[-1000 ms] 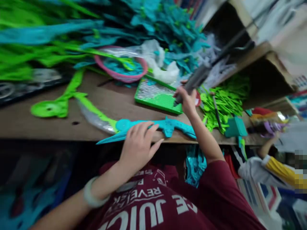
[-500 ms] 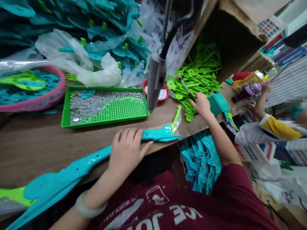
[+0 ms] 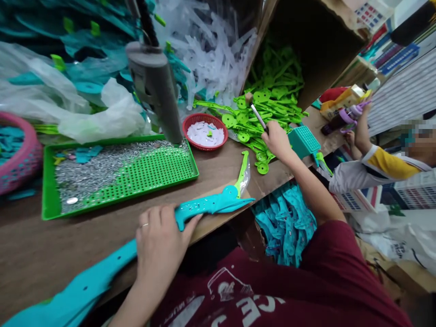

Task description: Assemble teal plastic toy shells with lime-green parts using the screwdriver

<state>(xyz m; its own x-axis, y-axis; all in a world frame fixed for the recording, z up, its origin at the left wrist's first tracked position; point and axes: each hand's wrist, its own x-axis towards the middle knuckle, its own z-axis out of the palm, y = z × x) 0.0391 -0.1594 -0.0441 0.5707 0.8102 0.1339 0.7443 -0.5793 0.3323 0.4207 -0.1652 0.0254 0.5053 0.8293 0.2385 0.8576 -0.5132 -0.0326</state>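
My left hand (image 3: 163, 243) is closed over a long teal plastic part (image 3: 91, 277) that runs to the lower left. Its thumb and fingertips also touch the tail of a second teal plastic part (image 3: 204, 206). That one lies at the table's front edge, with a lime-green arm (image 3: 242, 170) and a clear blade-like piece upright at its far end. In my right hand (image 3: 277, 143) is a small hammer (image 3: 259, 116), held by its dark handle, with the brownish head over a heap of lime-green plastic parts (image 3: 269, 102).
A grey hanging electric screwdriver (image 3: 155, 88) sits above a green tray (image 3: 153, 175) of small metal pins. Beside it stands a red basket (image 3: 205, 146) of white pieces. Teal parts (image 3: 286, 222) hang below the table edge. Another person's arm (image 3: 365, 131) and a teal basket (image 3: 304, 140) are at right.
The view has swung so the screwdriver and tray appear further left. A gap now shows between the two teal parts near my left hand. My right hand still holds the hammer by the green heap.
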